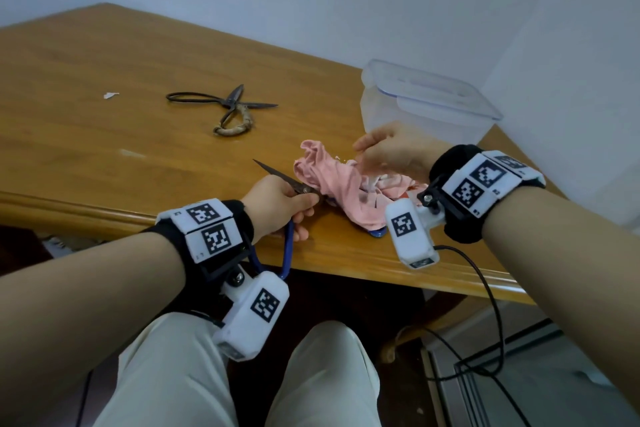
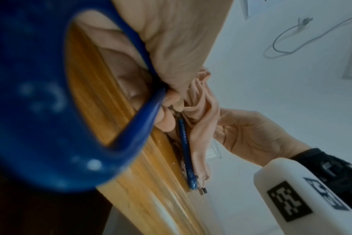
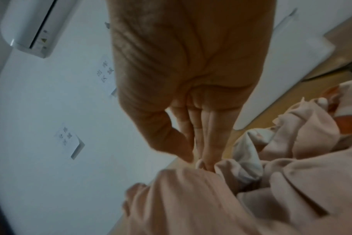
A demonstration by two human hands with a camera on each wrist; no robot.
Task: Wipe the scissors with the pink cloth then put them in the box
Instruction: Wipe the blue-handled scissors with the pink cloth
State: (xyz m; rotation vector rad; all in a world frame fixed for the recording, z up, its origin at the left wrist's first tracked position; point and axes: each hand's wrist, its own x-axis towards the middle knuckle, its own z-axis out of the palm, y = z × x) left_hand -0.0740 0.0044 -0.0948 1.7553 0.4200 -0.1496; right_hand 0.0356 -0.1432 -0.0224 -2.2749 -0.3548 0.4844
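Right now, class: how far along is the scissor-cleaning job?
Done: nothing boxed; the box is lidded. In hand: the left hand grips the blue-handled scissors; the right hand hovers above the pink cloth. Left: wiping, the dark scissors, boxing both.

Plain room, home or small office; cannot tell which. Bare pale walls meet in a corner behind a varnished wooden table [image 1: 104, 55]. Wall-mounted air conditioner [image 3: 28, 27] high above the table, small printed notices [image 3: 67, 139] stuck on the wall below it.
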